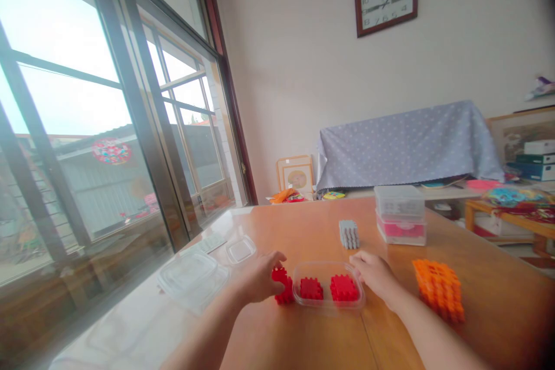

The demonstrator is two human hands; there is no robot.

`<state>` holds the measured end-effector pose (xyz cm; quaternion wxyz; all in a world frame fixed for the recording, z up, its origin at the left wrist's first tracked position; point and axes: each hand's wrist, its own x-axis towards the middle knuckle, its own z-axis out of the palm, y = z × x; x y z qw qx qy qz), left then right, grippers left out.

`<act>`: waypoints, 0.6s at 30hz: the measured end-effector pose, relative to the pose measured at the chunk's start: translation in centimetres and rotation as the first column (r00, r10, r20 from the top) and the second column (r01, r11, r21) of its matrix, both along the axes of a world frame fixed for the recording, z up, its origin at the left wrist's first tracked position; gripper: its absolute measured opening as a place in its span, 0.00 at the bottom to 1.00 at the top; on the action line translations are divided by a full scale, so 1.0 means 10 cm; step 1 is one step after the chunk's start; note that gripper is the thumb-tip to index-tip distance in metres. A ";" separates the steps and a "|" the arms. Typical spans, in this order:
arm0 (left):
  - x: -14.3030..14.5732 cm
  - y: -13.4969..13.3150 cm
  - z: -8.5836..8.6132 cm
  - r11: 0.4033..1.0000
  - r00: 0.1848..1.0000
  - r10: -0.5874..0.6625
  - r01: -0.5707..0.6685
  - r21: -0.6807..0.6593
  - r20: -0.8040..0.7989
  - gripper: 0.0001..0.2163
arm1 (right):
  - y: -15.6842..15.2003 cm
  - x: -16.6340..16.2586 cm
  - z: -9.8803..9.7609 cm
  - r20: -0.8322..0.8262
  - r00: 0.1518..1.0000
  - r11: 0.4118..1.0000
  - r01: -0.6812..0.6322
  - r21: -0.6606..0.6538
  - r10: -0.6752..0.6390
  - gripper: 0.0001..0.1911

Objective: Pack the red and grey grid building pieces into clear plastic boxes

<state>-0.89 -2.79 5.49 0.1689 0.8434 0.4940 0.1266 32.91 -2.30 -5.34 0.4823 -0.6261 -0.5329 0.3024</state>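
My left hand [264, 278] is curled round a stack of red interlocking plastic pieces [284, 295], thumb on the near side and fingers on the far side. This stack stands just left of a clear plastic container [328, 302]. Inside the container lie two more red stacks, a left one [311, 288] and a right one [344, 288], with a gap between them. At the container's far right corner, my right hand [373, 273] grips the rim; part of its thumb is hidden.
Clear lids [191, 277] and a smaller lid [240, 249] lie left on the wooden table [303, 225]. Beyond the container stands a grey stack [349, 234]. Stacked clear boxes [400, 217], with pink contents below, are at the back right. An orange stack [439, 290] sits right.
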 end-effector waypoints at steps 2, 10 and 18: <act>0.03 0.01 0.06 0.999 0.999 -0.007 0.006 0.037 0.034 0.27 | 0.00 0.00 0.02 -0.005 1.000 1.000 0.003 -0.001 -0.003 0.18; 0.58 -0.09 0.26 0.967 0.975 -0.220 0.219 0.130 -0.009 0.19 | 0.01 0.00 -0.01 0.013 1.000 1.000 0.005 -0.008 -0.005 0.18; 0.76 -0.05 0.23 0.966 0.939 -0.250 0.260 0.012 -0.235 0.21 | 0.07 0.03 -0.06 0.016 1.000 1.000 0.005 -0.017 -0.005 0.17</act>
